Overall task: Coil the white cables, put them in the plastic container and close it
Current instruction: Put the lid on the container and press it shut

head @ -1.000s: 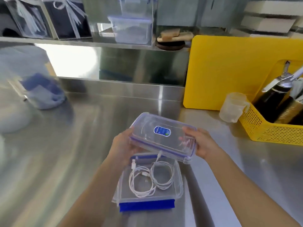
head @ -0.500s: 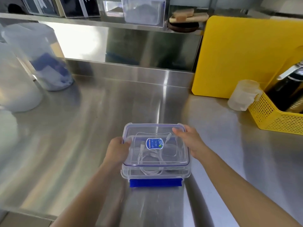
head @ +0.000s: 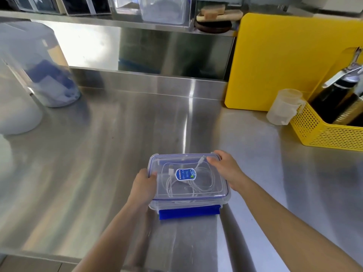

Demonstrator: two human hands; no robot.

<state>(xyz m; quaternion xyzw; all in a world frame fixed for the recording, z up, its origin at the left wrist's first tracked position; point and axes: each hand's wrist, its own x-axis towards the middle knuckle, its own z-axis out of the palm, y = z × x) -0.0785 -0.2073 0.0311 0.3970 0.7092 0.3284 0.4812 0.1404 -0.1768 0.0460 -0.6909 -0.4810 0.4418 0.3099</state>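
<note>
A clear plastic container [head: 155, 206] stands on the steel counter near its front edge. Its clear lid [head: 216, 185], with a blue oval sticker in the middle, lies on top of it. The coiled white cables [head: 198, 186] show through the lid. A blue latch flap [head: 188, 212] sticks out flat at the near side. My left hand [head: 143, 186] grips the lid's left edge, thumb on top. My right hand [head: 226, 168] rests on the far right corner of the lid, fingers pressing its rim.
A yellow cutting board [head: 290, 61] leans against the back wall at the right. Beside it are a translucent cup [head: 284, 107] and a yellow mesh basket [head: 324, 132] with bottles. Blurred white and blue tubs [head: 49, 81] stand at the left. A shelf runs above.
One second ago both hands held the lid tilted above the open container. They lowered it onto the container, where it now sits flat. The view has also shifted.
</note>
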